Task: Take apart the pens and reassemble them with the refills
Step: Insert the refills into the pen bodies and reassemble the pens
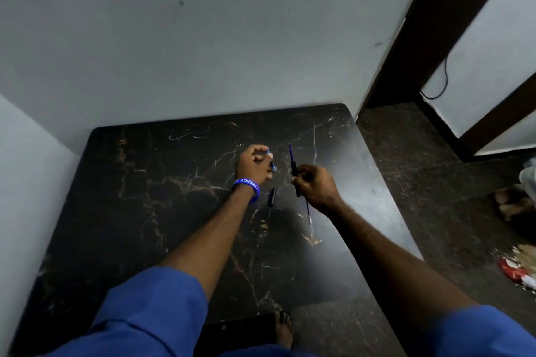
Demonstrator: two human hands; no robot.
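My left hand (254,164), with a blue wristband, is closed around a small blue pen part (271,160) above the dark marble table (162,211). My right hand (314,187) grips a black pen barrel (295,174) with a blue refill (290,151) sticking up out of it. Between my hands a black pen piece (272,197) lies on the table. A loose blue refill (308,213) lies just below my right hand.
The table stands in a corner against grey walls (203,38). Dark floor (420,182) runs along its right side, with a red wrapper and litter (516,269) at the far right. A bare foot (283,327) shows under the table's near edge.
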